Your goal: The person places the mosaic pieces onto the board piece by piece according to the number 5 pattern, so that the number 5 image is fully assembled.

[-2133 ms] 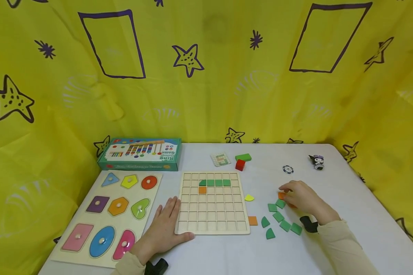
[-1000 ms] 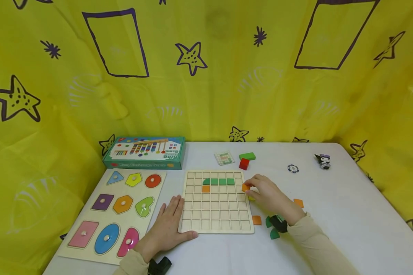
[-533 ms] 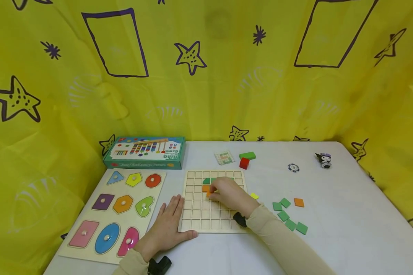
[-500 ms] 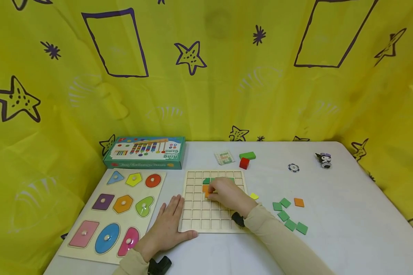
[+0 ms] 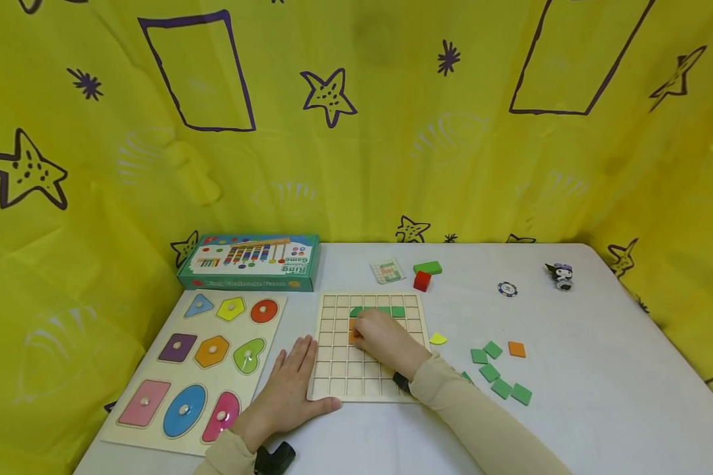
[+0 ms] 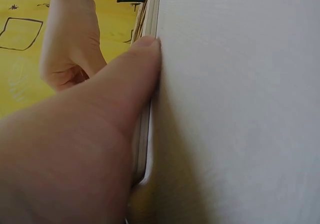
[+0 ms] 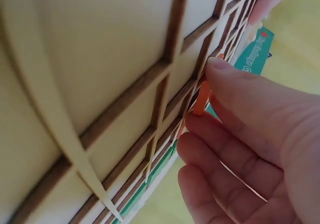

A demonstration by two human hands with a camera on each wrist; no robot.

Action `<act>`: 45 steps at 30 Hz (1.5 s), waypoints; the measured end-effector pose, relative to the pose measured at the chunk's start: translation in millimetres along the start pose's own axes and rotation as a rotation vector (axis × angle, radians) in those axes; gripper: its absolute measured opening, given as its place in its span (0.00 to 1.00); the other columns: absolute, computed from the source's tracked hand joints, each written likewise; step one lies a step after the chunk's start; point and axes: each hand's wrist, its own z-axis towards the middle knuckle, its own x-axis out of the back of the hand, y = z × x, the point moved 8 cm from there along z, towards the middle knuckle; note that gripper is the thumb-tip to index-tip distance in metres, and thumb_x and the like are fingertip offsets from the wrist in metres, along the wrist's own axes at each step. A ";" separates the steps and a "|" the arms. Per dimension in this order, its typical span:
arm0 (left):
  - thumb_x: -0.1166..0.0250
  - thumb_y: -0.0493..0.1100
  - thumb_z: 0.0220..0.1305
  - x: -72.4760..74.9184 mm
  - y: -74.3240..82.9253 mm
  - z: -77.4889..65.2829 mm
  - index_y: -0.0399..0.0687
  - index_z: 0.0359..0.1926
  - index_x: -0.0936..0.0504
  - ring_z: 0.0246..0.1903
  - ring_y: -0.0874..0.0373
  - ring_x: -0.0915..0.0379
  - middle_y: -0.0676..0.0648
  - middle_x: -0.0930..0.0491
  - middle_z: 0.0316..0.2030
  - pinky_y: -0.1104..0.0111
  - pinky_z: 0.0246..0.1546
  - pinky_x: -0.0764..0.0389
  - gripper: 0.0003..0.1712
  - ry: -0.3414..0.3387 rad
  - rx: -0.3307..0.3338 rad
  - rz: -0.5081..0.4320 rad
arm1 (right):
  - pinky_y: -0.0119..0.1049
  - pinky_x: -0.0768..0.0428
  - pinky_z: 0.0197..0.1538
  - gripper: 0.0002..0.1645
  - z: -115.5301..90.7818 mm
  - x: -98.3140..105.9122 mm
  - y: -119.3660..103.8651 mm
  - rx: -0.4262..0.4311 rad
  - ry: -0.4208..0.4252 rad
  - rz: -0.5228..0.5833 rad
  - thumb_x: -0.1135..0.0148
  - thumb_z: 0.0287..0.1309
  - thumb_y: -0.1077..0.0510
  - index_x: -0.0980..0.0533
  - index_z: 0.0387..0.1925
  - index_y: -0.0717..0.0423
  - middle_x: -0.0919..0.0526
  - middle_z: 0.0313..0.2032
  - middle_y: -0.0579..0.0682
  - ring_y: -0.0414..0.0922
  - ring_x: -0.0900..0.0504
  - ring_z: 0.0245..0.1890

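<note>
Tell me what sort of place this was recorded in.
Probably a tabletop play corner or small recording booth: yellow sheeting patterned with stars hangs around a white table, on which lie a wooden grid board and a knobbed shape puzzle.

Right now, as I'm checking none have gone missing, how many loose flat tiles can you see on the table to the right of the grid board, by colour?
Green tiles: 6, one partly hidden by the right sleeve
Orange tile: 1
Yellow tile: 1
Total: 8 in view; the sleeve may hide more.
</note>
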 end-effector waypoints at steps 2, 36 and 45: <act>0.47 0.81 0.53 0.3 0.4 -0.1 0.32 0.74 0.49 0.73 0.43 0.61 0.36 0.53 0.74 0.44 0.68 0.59 0.67 0.001 -0.002 0.001 | 0.35 0.24 0.36 0.07 -1.9 0.5 -0.5 0.008 0.011 -0.017 0.28 0.55 0.60 0.20 0.25 0.54 0.25 0.26 0.44 0.43 0.27 0.30; 0.44 0.80 0.52 -0.4 -1.7 -0.1 0.33 0.74 0.50 0.73 0.43 0.62 0.37 0.53 0.74 0.45 0.69 0.61 0.67 0.012 0.017 -0.033 | 0.39 0.27 0.39 0.14 -132.9 42.8 67.9 -0.286 -0.230 0.155 0.22 0.45 0.58 0.17 0.35 0.53 0.26 0.32 0.41 0.43 0.32 0.36; 0.44 0.80 0.52 -1.4 -2.4 -0.2 0.33 0.74 0.49 0.73 0.43 0.61 0.37 0.52 0.74 0.45 0.69 0.59 0.67 0.016 0.007 -0.031 | 0.38 0.27 0.38 0.14 -138.0 33.0 67.4 -0.252 -0.181 0.109 0.24 0.50 0.58 0.19 0.38 0.56 0.26 0.33 0.40 0.42 0.32 0.35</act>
